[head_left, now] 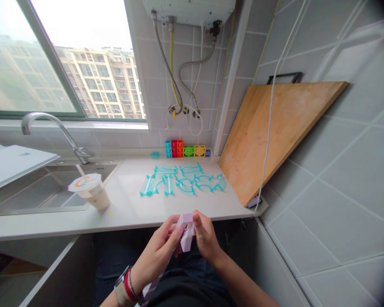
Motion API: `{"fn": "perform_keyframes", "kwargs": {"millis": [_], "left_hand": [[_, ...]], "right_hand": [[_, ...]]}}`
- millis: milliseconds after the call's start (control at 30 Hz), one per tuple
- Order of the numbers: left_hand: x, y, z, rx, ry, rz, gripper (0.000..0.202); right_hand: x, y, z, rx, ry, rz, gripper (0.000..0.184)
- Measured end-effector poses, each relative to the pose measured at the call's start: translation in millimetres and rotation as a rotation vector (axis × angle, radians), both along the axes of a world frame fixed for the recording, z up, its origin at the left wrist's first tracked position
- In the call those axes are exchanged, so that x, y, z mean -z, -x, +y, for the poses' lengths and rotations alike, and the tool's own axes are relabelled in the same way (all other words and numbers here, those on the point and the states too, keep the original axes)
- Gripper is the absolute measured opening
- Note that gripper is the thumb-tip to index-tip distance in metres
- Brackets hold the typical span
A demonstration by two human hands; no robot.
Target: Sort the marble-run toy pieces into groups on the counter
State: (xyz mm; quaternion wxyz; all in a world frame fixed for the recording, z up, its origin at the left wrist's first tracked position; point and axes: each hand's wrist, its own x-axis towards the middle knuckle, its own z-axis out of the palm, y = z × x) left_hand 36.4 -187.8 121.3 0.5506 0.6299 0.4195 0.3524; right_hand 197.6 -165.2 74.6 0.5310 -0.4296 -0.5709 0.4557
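My left hand (pixel 158 249) and my right hand (pixel 206 236) both grip a small pale purple block (pixel 187 232) just below the counter's front edge, fingers pressed on it from either side. Further along the white counter (pixel 131 207) lie several clear teal curved and straight track pieces (pixel 182 181). Behind them, against the wall, stands a row of colored blocks (pixel 185 150) in blue, red, green and yellow. A watch and a red band show on my left wrist.
A plastic cup (pixel 91 192) with a lid and straw stands near the steel sink (pixel 35 192), under the tap (pixel 51 128). A wooden cutting board (pixel 275 132) leans on the right tiled wall, with a white cable hanging across it. Hoses drop from a water heater above.
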Motion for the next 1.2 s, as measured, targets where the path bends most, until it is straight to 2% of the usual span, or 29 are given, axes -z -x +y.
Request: {"fn": "perform_keyframes", "kwargs": {"millis": [200,333,400,467,567,600,667,800,867,1000,1200], "left_hand": [[-3.9,5.6,0.7,-0.029,-0.178,0.160,0.036],[-12.0,11.2,1.9,0.068,-0.330,0.235,0.032],[-12.7,14.2,2.9,0.085,-0.379,0.264,0.031],[-10.6,16.4,4.6,0.017,-0.377,0.287,0.031],[-5.7,17.5,7.9,-0.102,-0.259,0.266,0.032],[-4.6,17.1,8.8,-0.116,-0.217,0.254,0.033],[-4.1,15.6,9.9,-0.100,-0.176,0.249,0.034],[-5.9,13.8,9.0,-0.009,-0.175,0.262,0.032],[-5.6,14.8,8.2,0.028,-0.150,0.251,0.035],[-4.2,16.7,8.3,0.034,-0.125,0.233,0.036],[-7.9,9.5,8.1,-0.014,-0.103,0.185,0.034]], "right_hand": [[1.3,-9.8,10.8,-0.206,0.272,0.262,0.070],[-3.6,-26.7,17.5,-0.507,0.578,0.254,0.065],[-7.3,-31.5,17.2,-0.591,0.643,0.220,0.063],[-9.6,-32.4,13.6,-0.508,0.530,0.174,0.060],[-9.6,-31.1,4.3,-0.237,0.135,0.012,0.050],[-9.1,-31.0,1.1,-0.188,0.010,-0.063,0.055],[-8.5,-31.7,-4.1,-0.138,-0.198,-0.217,0.062],[-12.1,-32.7,-6.6,-0.024,-0.499,-0.403,0.043],[-16.2,-31.9,-5.4,-0.002,-0.513,-0.381,0.039],[-22.8,-29.4,-2.9,-0.031,-0.405,-0.307,0.036],[-22.8,-22.4,-4.0,0.008,-0.430,-0.416,0.023]]}}
